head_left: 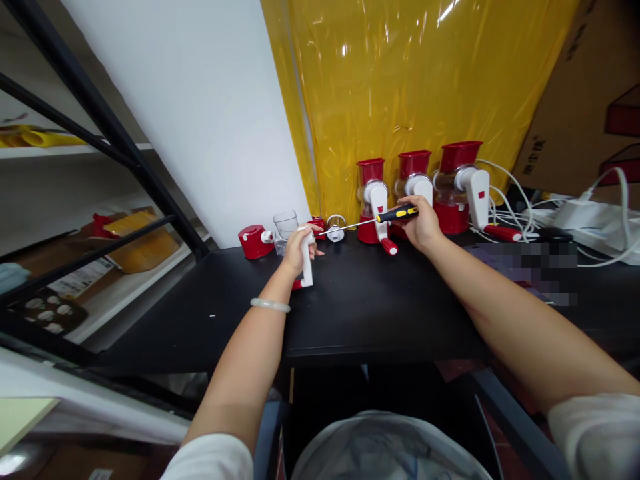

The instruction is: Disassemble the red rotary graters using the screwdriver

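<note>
My left hand [299,252] is closed around a white crank handle [307,261] with a red grip, held over the black table. In my right hand [420,223] is a screwdriver [399,213] with a black and yellow handle. Its long shaft points left, the tip ending close to the crank handle; whether they touch I cannot tell. Left of my left hand stand a red base [255,241] and a clear plastic hopper [285,225]. A grater drum [336,228] lies behind, between my hands. An assembled red and white rotary grater [373,200] stands just left of my right hand.
Two more rotary graters [457,190] stand along the back beside a yellow plastic sheet [430,73]. White cables and a power adapter [575,212] crowd the right side of the black table [370,313]. A bin with a plastic liner [385,447] is below the front edge; metal-framed shelves [150,150] rise at left.
</note>
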A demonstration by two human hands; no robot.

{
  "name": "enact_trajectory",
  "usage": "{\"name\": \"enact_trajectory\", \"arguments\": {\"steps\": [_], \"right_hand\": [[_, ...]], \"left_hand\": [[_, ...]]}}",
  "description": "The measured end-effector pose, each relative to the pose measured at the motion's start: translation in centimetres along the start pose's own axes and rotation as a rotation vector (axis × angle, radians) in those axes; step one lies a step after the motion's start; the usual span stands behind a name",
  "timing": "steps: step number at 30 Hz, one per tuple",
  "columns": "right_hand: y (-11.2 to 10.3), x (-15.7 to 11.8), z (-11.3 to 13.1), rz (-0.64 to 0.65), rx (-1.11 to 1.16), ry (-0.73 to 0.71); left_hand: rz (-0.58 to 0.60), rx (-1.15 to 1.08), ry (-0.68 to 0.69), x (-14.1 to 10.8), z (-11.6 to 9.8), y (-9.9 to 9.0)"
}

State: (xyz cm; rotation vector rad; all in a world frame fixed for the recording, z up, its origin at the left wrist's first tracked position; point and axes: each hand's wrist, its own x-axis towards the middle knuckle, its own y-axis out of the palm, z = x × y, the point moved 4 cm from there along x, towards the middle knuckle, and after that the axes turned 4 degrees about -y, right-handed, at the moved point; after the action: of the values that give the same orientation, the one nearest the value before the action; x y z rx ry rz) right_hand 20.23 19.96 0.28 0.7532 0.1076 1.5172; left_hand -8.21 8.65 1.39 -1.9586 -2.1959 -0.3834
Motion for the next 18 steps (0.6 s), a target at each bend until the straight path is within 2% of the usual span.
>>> {"name": "enact_trajectory", "arguments": {"steps": [4,12,18], "right_hand": [[-0.53,0.49,-0.72,-0.072,-0.116,-0.061],[-0.91,0.6,-0.78,-0.033,-0.343,-0.071],[-0.33,0.16,-0.41,-0.068,-0.278,0.016]], "left_hand": [[-0.001,-0.009,-0.007,-0.08,-0.15,0.0],[-0.009,-0.046,-0.016,-0.14,-0.48,-0.05],[-0.018,-0.054,-0.005,-0.2,-0.51,-0.09]]}}
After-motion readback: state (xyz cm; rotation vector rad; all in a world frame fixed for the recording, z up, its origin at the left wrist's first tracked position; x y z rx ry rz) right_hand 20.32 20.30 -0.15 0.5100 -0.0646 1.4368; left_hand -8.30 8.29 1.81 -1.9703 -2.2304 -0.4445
